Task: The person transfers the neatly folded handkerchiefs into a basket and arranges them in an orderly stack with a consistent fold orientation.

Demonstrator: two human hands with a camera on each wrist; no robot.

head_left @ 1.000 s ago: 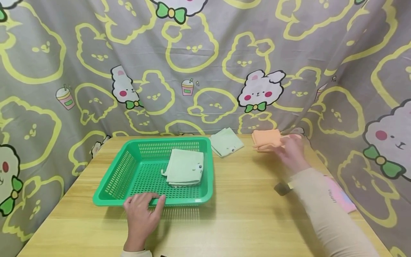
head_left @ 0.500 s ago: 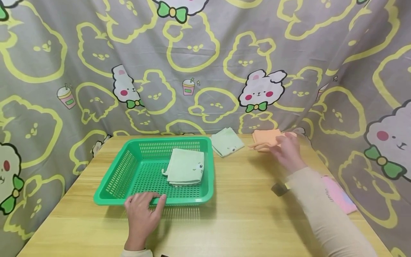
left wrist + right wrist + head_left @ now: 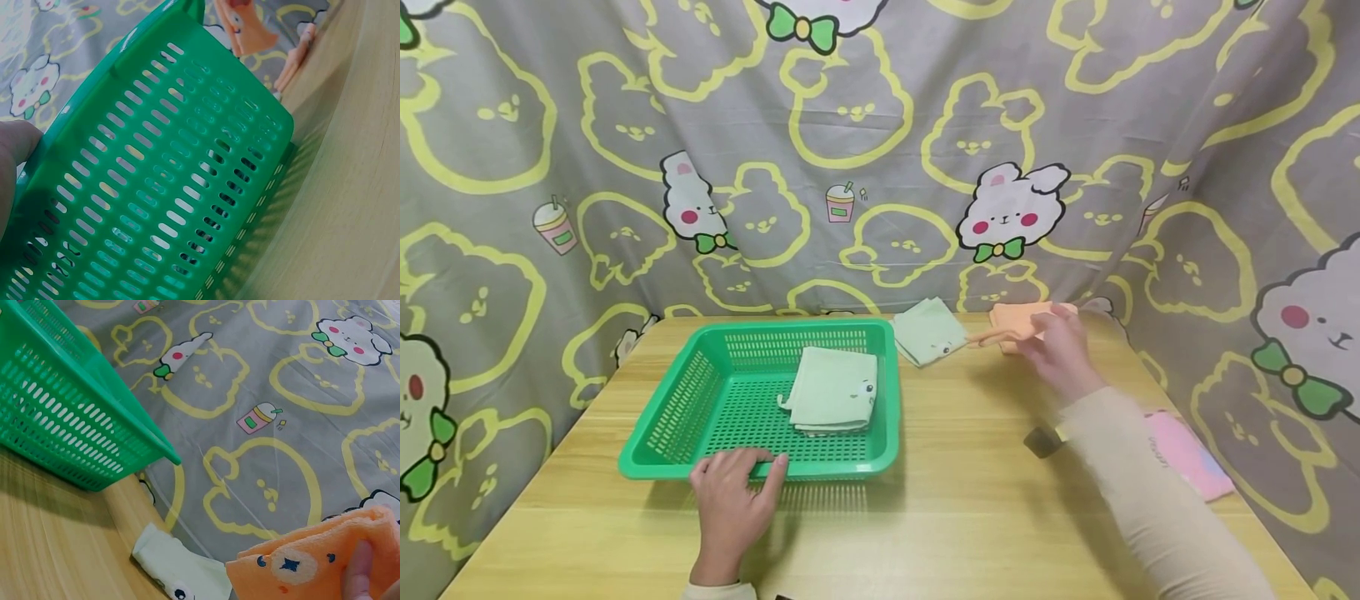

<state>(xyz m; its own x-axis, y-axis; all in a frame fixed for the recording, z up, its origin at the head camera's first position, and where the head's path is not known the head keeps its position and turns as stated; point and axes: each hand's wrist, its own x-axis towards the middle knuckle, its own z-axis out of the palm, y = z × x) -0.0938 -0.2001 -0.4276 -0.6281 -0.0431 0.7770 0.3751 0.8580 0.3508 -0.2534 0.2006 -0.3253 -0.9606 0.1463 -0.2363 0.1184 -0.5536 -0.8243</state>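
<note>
In the head view my left hand [image 3: 733, 504] grips the front rim of a green plastic basket [image 3: 891, 400], fingers over the edge. A folded pale green towel [image 3: 831, 387] with a small face lies in the basket's right half. My right hand [image 3: 1063, 350] pinches a folded orange towel [image 3: 294, 565] with a bear face, thumb on top, at the table's back right. More orange towel [image 3: 290, 69] lies on the table beyond it, seen in the left wrist view. A second pale green towel [image 3: 928, 333] lies just right of the basket.
A pink folded cloth [image 3: 1187, 458] with lettering lies at the table's right edge, beyond my right sleeve. A grey curtain [image 3: 880, 150] with cartoon rabbits hangs close behind the wooden table [image 3: 955, 517]. A small dark block [image 3: 1043, 442] shows beside my right wrist.
My right hand has shifted slightly left with the orange towel, whose free edge now reaches toward the pale green towel on the table. The left hand stays on the basket rim.
</note>
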